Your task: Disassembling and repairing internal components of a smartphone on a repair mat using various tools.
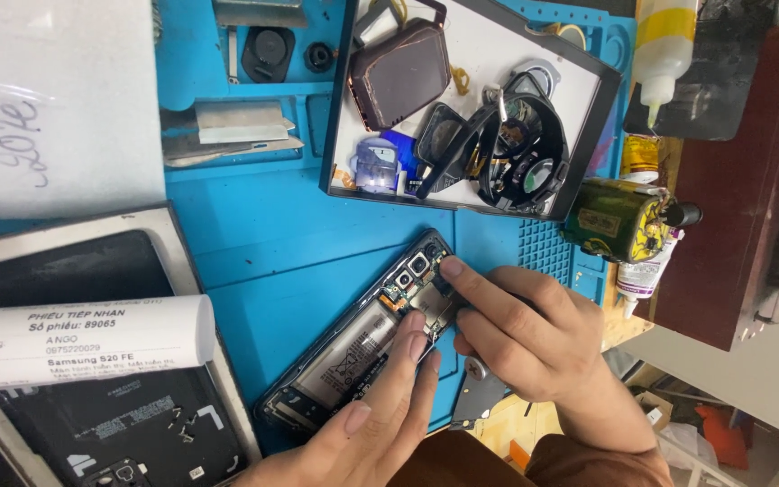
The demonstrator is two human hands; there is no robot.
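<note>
An opened phone (353, 356) lies slanted on the blue work mat (263, 243), its back cover off, with the battery, circuit board and camera modules showing. My left hand (371, 419) comes up from the bottom edge and its fingertips rest on the battery and board, holding the phone down. My right hand (520, 334) reaches in from the right. Its index fingertip presses on the board next to the cameras, and the other fingers curl against the phone's edge. A small metal plate (478, 394) sticks out from under that hand.
A black-rimmed tray (340, 108) at the top holds a brown square case, black ring parts and small blue pieces. At left, a black back panel (92, 271) lies under a rolled paper slip (83, 338). A squeeze bottle (663, 50), a green jar (619, 221) and metal blades (227, 131) are nearby.
</note>
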